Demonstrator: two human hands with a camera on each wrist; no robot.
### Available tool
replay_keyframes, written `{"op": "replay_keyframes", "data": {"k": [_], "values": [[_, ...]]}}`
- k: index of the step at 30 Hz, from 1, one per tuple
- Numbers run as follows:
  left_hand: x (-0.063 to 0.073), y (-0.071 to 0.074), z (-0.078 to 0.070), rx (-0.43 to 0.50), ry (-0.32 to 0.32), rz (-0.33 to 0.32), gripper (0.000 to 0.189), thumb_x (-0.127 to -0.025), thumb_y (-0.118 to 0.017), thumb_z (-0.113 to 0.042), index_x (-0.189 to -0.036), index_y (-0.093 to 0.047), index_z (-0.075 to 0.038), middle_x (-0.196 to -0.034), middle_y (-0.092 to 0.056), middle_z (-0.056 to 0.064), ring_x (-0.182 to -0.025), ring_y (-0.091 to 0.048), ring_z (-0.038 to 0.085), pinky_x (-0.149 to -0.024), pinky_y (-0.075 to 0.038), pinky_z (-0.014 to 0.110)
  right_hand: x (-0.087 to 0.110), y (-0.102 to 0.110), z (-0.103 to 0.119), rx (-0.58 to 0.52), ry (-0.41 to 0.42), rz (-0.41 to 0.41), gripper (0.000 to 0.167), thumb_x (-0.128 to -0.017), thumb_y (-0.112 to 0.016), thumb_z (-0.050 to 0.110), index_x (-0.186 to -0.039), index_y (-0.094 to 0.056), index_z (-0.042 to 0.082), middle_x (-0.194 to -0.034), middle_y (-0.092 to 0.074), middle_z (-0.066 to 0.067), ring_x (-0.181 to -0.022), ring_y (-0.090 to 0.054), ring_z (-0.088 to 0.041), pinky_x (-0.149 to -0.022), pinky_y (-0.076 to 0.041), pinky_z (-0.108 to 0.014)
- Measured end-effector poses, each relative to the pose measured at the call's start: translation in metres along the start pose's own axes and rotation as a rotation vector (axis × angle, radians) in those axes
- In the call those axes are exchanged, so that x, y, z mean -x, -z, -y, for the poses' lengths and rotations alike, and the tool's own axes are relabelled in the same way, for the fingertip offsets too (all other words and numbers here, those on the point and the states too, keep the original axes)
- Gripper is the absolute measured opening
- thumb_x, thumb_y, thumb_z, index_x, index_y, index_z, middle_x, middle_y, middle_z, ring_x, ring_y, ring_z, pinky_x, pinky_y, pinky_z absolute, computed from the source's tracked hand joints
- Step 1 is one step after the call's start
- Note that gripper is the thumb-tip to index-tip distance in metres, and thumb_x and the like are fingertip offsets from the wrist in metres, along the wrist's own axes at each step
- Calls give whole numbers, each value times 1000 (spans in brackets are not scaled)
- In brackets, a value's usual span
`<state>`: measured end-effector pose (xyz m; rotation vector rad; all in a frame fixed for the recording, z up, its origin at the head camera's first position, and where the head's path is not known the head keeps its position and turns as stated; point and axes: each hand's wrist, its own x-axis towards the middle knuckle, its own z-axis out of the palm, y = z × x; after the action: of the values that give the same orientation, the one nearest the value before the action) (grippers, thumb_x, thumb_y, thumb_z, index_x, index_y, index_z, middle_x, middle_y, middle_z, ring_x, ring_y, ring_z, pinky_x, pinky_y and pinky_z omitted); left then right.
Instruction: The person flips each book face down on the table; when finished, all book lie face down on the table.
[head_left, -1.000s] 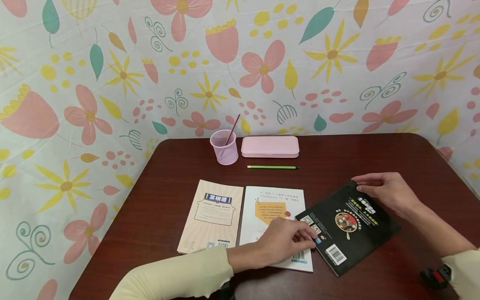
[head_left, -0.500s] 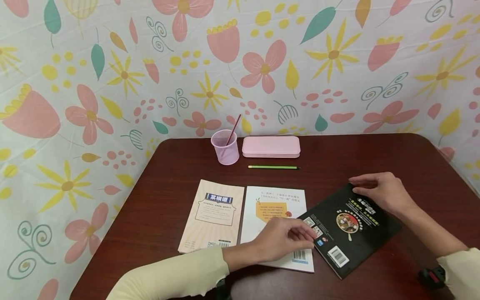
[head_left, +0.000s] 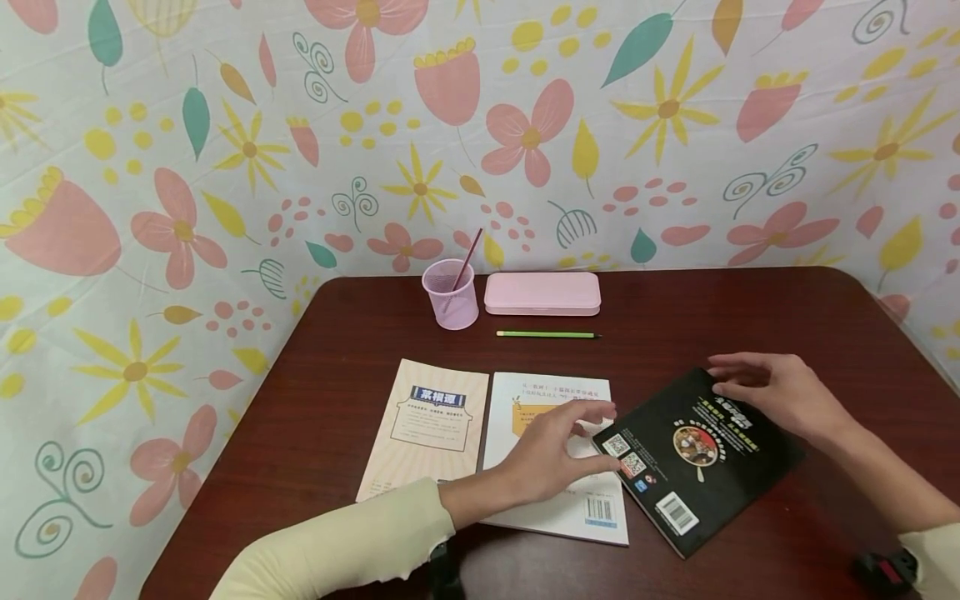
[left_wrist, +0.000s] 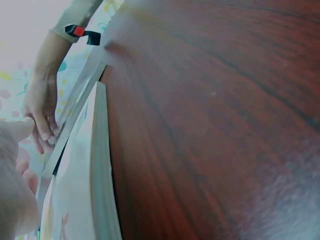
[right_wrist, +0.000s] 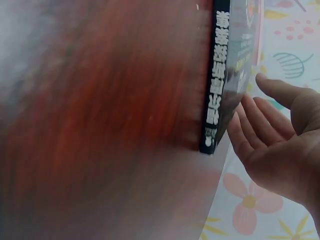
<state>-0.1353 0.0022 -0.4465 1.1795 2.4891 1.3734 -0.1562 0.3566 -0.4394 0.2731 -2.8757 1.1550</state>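
A black book (head_left: 738, 475) with a round food picture and a barcode lies at an angle on the table. Its spine with white characters shows in the right wrist view. My left hand (head_left: 551, 450) is over a white book (head_left: 555, 508), fingers extended and spread, thumb tip by the black book's left edge. Beside the far edge of the black book is my right hand (head_left: 787, 396), its fingers fairly straight and the thumb apart from them; whether it touches the cover is unclear. A cream book (head_left: 431, 425) lies left of the white one, partly behind the left forearm.
Toward the back of the dark wooden table (head_left: 360, 325) stand a pink mesh pen cup (head_left: 450, 304) with a thin dark red stick in it and a pink pencil case (head_left: 542, 293). A green pencil (head_left: 547, 335) lies before the case. A floral cloth (head_left: 525, 150) hangs behind.
My left hand's fingers have spread and lifted off the black book's left corner. The right hand has shifted slightly right, its fingers parting from the book's top corner. The other books stay put.
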Motion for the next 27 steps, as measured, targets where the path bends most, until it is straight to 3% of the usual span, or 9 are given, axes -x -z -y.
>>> {"op": "replay_keyframes", "data": {"k": [5,10,15,18,23,27], "values": [[-4,4,3,41,116,55,76,-92,-87,-25,-158,-50,-12,-149,-62,3,-121,-67,12,-100,-51,18,10,8,-2,-14,-28,35,46,-101,-75,16,-141,-64,-4,-128,-73,-22,-96,-66,11,-71,-55,-14],[-7,4,7,83,201,91,74,-93,-86,-22,-158,-51,-12,-145,-65,3,-118,-66,7,-101,-50,18,21,12,-6,-20,-55,52,47,-102,-75,20,-142,-65,-2,-133,-71,-20,-99,-66,12,-71,-55,-15],[-9,3,9,47,181,124,68,-94,-85,-18,-154,-57,-9,-137,-71,2,-111,-64,-1,-96,-50,13,32,15,-11,-43,-46,41,46,-100,-78,19,-140,-66,-2,-126,-76,-11,-100,-71,4,-71,-57,-17],[-10,2,10,29,176,136,64,-94,-85,-16,-152,-59,-10,-133,-73,0,-109,-64,-3,-94,-50,12,40,17,-14,-22,-54,40,48,-98,-79,19,-140,-67,-1,-127,-75,-9,-99,-69,8,-70,-58,-18],[-10,1,11,-45,164,157,60,-95,-84,-16,-150,-62,-13,-129,-74,-3,-105,-62,-3,-92,-49,11,52,19,-18,56,-74,36,47,-96,-82,22,-137,-71,3,-132,-71,-23,-103,-51,25,-71,-50,-10],[-11,0,11,-119,136,161,59,-95,-84,-18,-150,-63,-15,-124,-75,-3,-98,-60,-3,-88,-47,11,61,21,-22,95,-102,48,47,-94,-84,23,-135,-72,3,-131,-70,-26,-101,-42,29,-71,-47,-9]]}}
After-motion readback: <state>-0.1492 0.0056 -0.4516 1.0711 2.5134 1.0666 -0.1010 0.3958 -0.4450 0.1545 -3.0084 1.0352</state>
